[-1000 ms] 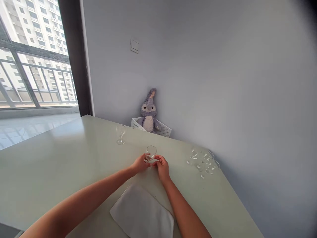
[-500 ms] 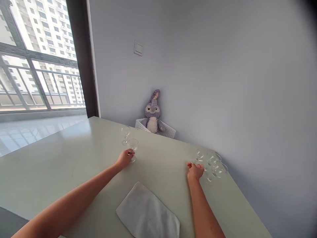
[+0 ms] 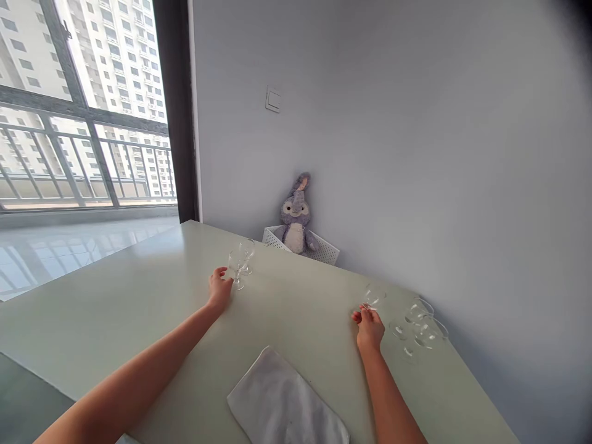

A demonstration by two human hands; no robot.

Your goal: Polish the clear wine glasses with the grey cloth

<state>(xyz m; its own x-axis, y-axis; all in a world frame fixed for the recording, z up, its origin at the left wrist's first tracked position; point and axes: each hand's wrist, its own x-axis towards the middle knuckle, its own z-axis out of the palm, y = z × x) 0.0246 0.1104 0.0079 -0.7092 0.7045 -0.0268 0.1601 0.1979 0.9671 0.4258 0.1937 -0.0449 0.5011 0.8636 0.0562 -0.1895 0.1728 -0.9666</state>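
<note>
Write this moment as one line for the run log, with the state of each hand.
left hand: touching clear stemmed glass | right hand: touching second clear stemmed glass | surface: pale green table | nearby: folded white cloth

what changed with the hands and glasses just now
The hands parted. The left hand carried the shared stemmed glass left, standing it beside a second glass; whether it has let go is unclear. The right hand moved right and took hold of a glass from the cluster. The white towel and stuffed rabbit stayed put.
</note>
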